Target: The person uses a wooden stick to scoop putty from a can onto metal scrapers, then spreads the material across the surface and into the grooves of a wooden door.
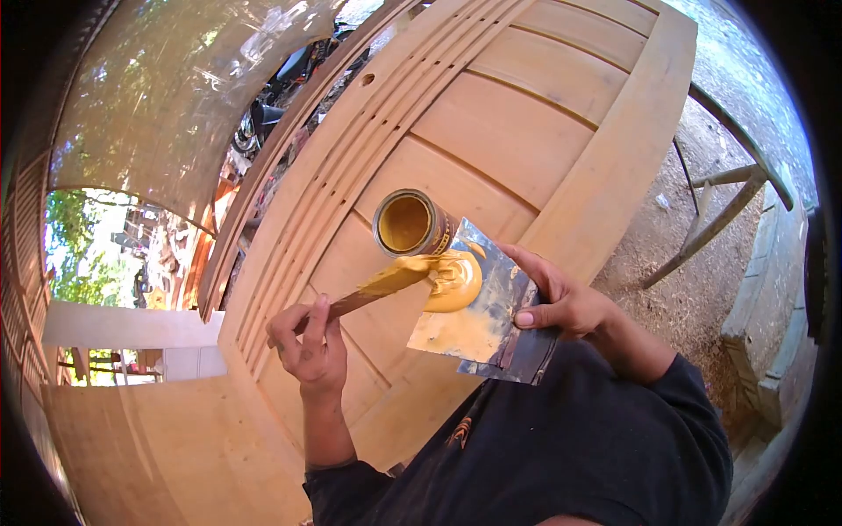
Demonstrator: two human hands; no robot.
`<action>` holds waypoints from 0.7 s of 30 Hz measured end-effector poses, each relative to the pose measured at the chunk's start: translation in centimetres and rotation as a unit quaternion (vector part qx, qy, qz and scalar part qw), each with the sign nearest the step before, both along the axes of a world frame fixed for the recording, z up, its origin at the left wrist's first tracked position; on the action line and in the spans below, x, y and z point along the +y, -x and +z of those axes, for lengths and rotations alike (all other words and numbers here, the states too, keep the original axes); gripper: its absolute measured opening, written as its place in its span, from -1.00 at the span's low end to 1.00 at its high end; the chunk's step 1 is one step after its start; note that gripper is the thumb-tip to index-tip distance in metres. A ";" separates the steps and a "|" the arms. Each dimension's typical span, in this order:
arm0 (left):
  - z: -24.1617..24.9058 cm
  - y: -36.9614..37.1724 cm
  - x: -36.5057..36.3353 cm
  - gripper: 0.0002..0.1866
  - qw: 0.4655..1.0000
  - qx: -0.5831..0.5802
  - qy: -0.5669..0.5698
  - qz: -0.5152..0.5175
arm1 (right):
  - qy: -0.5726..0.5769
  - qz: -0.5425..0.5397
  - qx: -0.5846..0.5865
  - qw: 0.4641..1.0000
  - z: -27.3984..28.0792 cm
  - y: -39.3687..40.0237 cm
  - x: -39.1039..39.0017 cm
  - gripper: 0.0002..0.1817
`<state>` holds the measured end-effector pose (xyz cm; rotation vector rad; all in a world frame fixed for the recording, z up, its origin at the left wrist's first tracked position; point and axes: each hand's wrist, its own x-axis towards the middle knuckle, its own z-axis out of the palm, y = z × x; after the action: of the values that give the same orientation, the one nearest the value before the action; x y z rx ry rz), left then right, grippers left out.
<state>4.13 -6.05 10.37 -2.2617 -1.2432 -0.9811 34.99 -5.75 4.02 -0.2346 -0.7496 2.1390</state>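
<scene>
My left hand (309, 344) grips a wooden stick (360, 298) whose far end is coated in thick yellow paste. That coated end touches a mound of yellow paste (456, 282) on a flat metal plate (491, 307). My right hand (566, 302) pinches the plate's right side, thumb on top, with a darker blade (526, 355) beneath it. Just beyond the plate, an open can (407, 223) with yellow paste inside stands on a panelled wooden door (491, 131).
A metal stand (737, 197) with curved legs is on the dirt floor at the right. Stacked boards (759, 307) lie at the far right. A plywood sheet (149, 447) fills the lower left, and a tarp (167, 96) hangs at the upper left.
</scene>
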 end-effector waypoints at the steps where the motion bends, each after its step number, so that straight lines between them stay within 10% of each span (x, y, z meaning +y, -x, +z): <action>1: -0.1 0.3 -0.1 -0.38 1.000 -0.027 0.012 0.004 | -0.003 0.001 -0.002 1.000 0.2 0.0 0.0 -0.08; 8: 0.7 -0.3 -0.2 -0.66 0.912 -0.221 0.324 -0.122 | -0.044 0.026 -0.009 0.999 -0.3 0.7 0.1 -0.08; 21: 0.5 -0.8 0.0 -0.63 0.805 -0.277 0.494 -0.179 | -0.029 0.035 0.016 0.999 0.1 0.3 -0.3 -0.08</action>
<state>4.97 -6.09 10.85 -3.2275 -1.9478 -1.4268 34.64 -6.01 4.17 -0.1453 -0.8107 2.1773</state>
